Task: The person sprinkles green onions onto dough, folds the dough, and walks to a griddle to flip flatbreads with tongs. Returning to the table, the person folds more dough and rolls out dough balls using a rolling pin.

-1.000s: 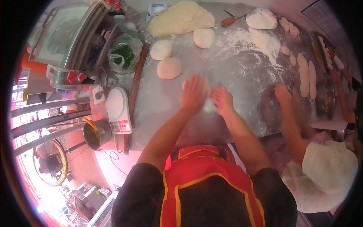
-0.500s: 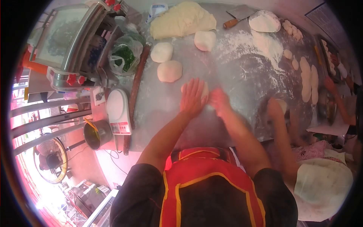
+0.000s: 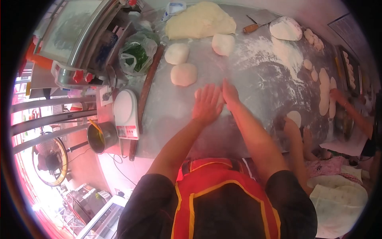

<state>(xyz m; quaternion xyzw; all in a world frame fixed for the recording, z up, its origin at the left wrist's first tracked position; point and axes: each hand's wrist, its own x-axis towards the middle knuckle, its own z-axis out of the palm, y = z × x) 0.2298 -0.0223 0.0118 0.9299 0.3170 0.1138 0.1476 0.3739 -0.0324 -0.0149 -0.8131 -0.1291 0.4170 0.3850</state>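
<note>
My left hand (image 3: pixel 207 104) lies flat, fingers spread a little, on a piece of dough (image 3: pixel 219 95) that is mostly covered. Against the right side of that dough stands my right hand (image 3: pixel 230 95), on its edge with the fingers stretched out. Ahead of my hands are three round dough pieces: one at the near left (image 3: pixel 184 74), one just beyond it (image 3: pixel 177 53) and one farther right (image 3: pixel 223 44). A large dough mass (image 3: pixel 201 22) rests at the far edge of the grey table (image 3: pixel 175 115).
Left are a rolling pin (image 3: pixel 149 85), a scale (image 3: pixel 125 113), a metal pot (image 3: pixel 102 137) and a bag of greens (image 3: pixel 138 53). Right are loose flour (image 3: pixel 286 53), a scraper (image 3: pixel 251 28) and long dough strips (image 3: pixel 324 91). A co-worker's hand (image 3: pixel 292 125) touches flat dough (image 3: pixel 294 118).
My right hand has moved up and inward against the dough, while my left hand stays on it. The view has shifted slightly. At the right, another person's hand has moved toward the dough strips.
</note>
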